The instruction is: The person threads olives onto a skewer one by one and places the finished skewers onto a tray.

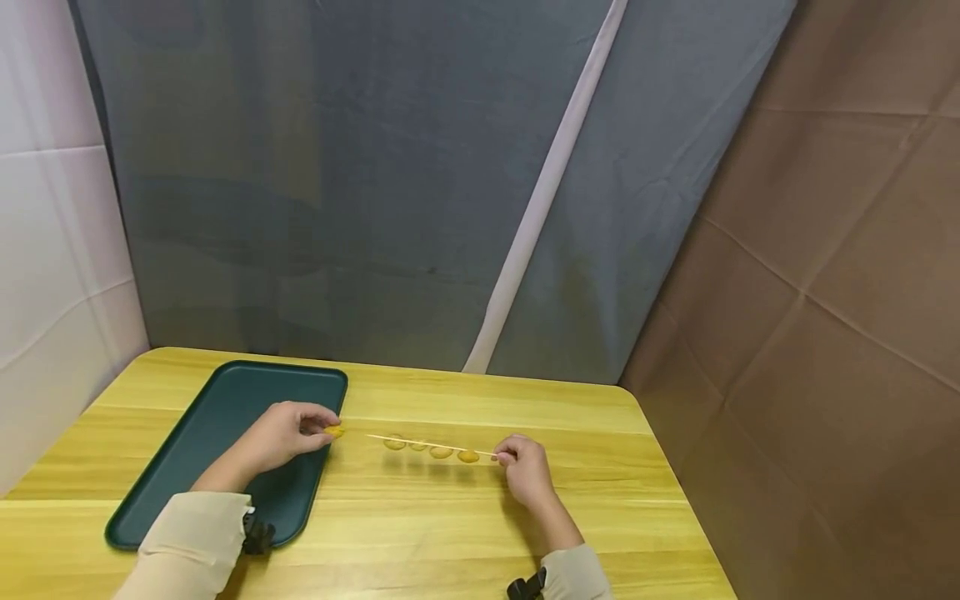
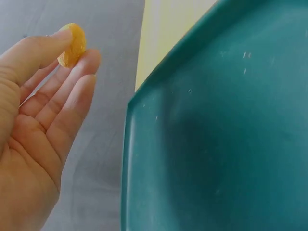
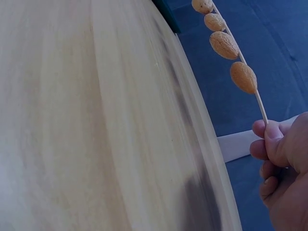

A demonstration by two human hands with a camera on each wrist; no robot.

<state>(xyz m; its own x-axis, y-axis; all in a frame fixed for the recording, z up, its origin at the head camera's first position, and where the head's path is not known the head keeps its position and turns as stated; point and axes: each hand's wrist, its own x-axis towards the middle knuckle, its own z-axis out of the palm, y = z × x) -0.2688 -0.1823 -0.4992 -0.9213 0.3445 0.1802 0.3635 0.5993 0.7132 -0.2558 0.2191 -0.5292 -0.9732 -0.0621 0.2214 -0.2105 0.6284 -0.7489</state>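
Note:
Between the thumb and fingertips of my left hand (image 1: 281,437) is a small wrinkled orange-yellow oval (image 2: 77,44), like a piece of dried fruit. This hand is above the right edge of the dark green tray (image 1: 232,400). My right hand (image 1: 527,471) pinches one end of a thin wooden skewer (image 3: 261,107), held nearly level over the table. Several similar wrinkled ovals (image 3: 243,77) sit in a row along the skewer. Its bare tip points left toward the piece in my left hand, with a gap between them.
The light wood table (image 1: 420,542) reaches back to a grey curtain (image 1: 337,208) with a pale diagonal strip. White cloth (image 1: 52,233) hangs at the left and brown cloth (image 1: 825,250) at the right.

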